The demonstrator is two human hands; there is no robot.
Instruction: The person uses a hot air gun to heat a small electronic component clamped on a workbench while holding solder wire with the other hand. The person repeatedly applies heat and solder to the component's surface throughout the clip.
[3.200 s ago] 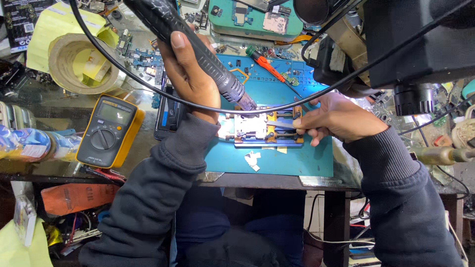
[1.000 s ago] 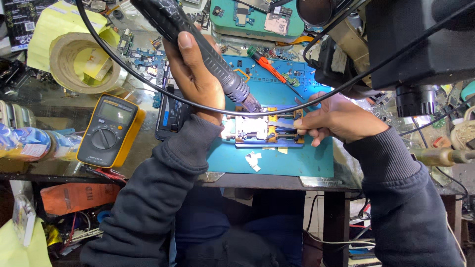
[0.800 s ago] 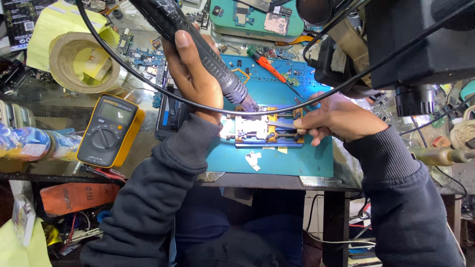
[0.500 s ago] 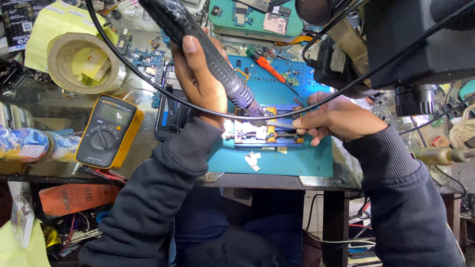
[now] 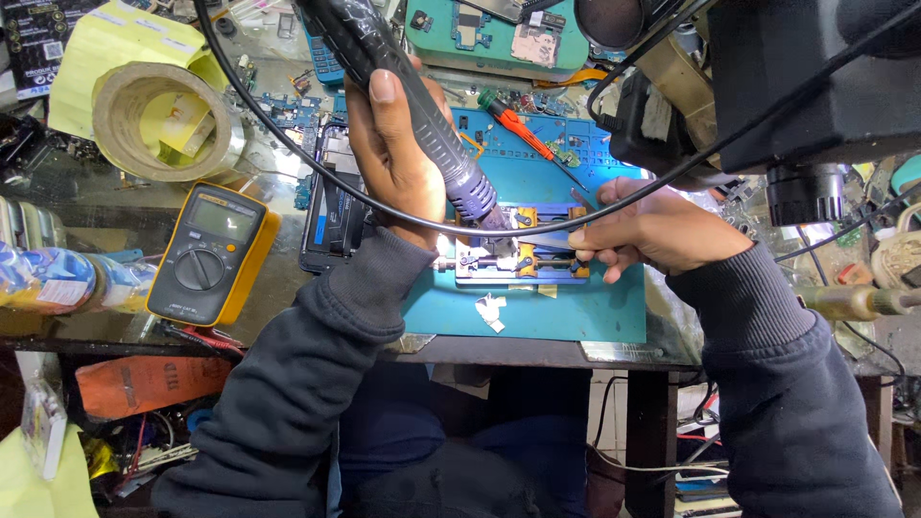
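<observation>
Yellow multimeter left – grey rectangular screen – dark printed packet top-left

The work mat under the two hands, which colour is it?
The work mat is teal blue; the head view shows it well.

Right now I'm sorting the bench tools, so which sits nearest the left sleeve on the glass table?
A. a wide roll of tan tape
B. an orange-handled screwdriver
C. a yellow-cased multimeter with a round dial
C: the yellow-cased multimeter lies just beside the dark left sleeve.
</observation>
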